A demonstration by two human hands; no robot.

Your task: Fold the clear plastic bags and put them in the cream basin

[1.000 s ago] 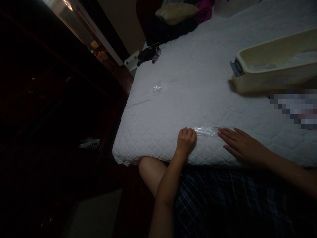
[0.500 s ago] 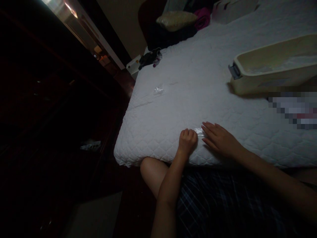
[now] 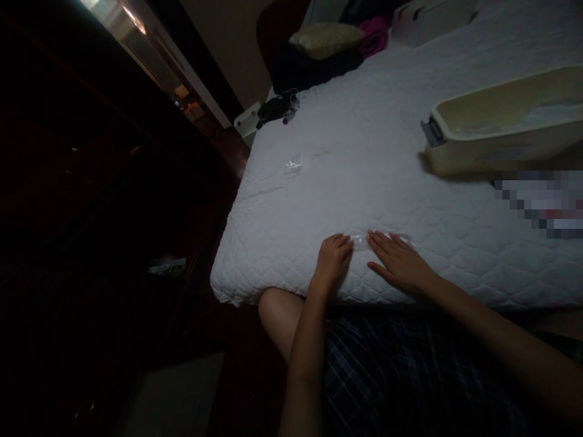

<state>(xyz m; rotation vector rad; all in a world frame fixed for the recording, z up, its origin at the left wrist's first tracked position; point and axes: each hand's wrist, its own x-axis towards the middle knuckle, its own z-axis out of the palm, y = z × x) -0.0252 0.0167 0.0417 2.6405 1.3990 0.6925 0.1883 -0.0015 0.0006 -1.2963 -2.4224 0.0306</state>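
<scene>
A small clear plastic bag (image 3: pixel 360 241) lies flat on the white quilted mattress cover (image 3: pixel 364 182), close to the front edge. My left hand (image 3: pixel 334 255) is closed at the bag's left end, its fingertips pinching the plastic. Lying flat over the right part of the bag, my right hand (image 3: pixel 398 261) has its fingers stretched out and its thumb apart. Some of the plastic is hidden under the right hand, and a bit of it shows beyond the fingers.
Another crumpled clear plastic piece (image 3: pixel 294 165) lies farther back. A cream plastic bin (image 3: pixel 496 152) with a grey latch stands at the right. At the far end are a beige pillow (image 3: pixel 325 40), a rolled magenta cloth (image 3: pixel 374 36) and a white box (image 3: pixel 423 27).
My left hand has shifted slightly left. My right hand has flattened onto the plastic bag, and more of the bag now shows spread out.
</scene>
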